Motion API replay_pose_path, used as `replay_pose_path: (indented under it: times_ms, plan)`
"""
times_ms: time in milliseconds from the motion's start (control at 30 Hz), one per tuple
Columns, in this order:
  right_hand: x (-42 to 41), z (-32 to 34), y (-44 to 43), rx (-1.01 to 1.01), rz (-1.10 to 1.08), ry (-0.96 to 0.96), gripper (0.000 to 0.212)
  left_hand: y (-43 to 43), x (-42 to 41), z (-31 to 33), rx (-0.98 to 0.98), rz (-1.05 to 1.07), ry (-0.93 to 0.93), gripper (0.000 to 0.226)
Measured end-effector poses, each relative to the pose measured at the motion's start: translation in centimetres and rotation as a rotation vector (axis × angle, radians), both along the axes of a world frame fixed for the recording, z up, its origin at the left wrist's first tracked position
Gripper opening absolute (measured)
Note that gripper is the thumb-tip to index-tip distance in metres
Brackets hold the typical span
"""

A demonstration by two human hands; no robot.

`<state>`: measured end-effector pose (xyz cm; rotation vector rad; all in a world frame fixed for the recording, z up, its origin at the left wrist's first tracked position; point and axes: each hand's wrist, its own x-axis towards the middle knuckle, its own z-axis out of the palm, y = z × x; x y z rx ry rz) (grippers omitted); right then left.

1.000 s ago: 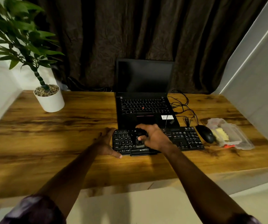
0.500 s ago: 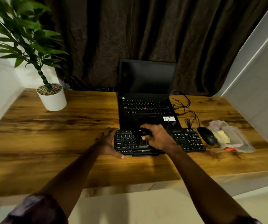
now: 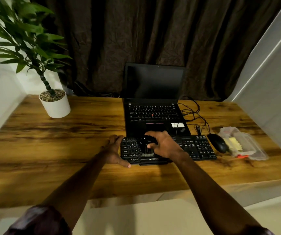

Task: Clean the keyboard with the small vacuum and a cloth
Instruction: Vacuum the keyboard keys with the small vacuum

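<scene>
Head view: right grip (image 3: 166,145) clutches half-hidden small vacuum (image 3: 149,150); left grip (image 3: 113,150), released, touches keyboard (image 3: 197,146) edge.

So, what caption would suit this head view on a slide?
Right hand holds the vacuum on the keyboard; left hand rests at its left end.

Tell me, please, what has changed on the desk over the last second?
Nothing has visibly moved; only the camera view shifts slightly. The right hand still grips the small vacuum over the left-middle keys of the keyboard, and the left hand still rests against its left end. The laptop, mouse, potted plant and plastic container stay where they were.
</scene>
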<state>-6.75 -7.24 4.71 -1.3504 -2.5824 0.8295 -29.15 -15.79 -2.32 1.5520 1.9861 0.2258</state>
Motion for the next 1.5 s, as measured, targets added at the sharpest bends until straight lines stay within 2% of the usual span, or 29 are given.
replay_pose_path:
  times_ms: [167, 400, 700, 800, 1000, 1333, 1500]
  plan:
    - [-2.1, 0.5, -1.4, 0.040, 0.072, 0.008, 0.052, -0.2, 0.2, 0.2, 0.004, -0.012, -0.001, 0.139]
    - [-5.0, 0.5, -2.8, -0.028, 0.128, 0.159, 0.040, 0.0, 0.0, -0.1, -0.023, -0.005, 0.041, 0.145]
    - [-3.2, 1.1, -1.2, 0.015, 0.090, 0.035, 0.051, 0.1, -0.1, -0.4, 0.017, -0.015, 0.081, 0.142]
    - [-4.8, 0.9, -1.9, 0.019, 0.128, 0.048, 0.051, 0.1, -0.1, -0.5, 0.019, -0.018, 0.128, 0.143]
    - [-7.2, 0.2, -3.4, -0.045, 0.136, 0.137, 0.044, 0.3, -0.2, -0.6, -0.028, 0.007, 0.088, 0.143]
    - [-4.4, 1.4, -2.4, 0.028, 0.089, 0.050, 0.045, 0.3, -0.8, -0.6, -0.017, -0.079, 0.109, 0.148]
    - [-6.1, 0.2, -3.5, -0.056, 0.093, 0.106, 0.041, 0.3, -0.8, -0.8, -0.031, -0.068, 0.102, 0.143]
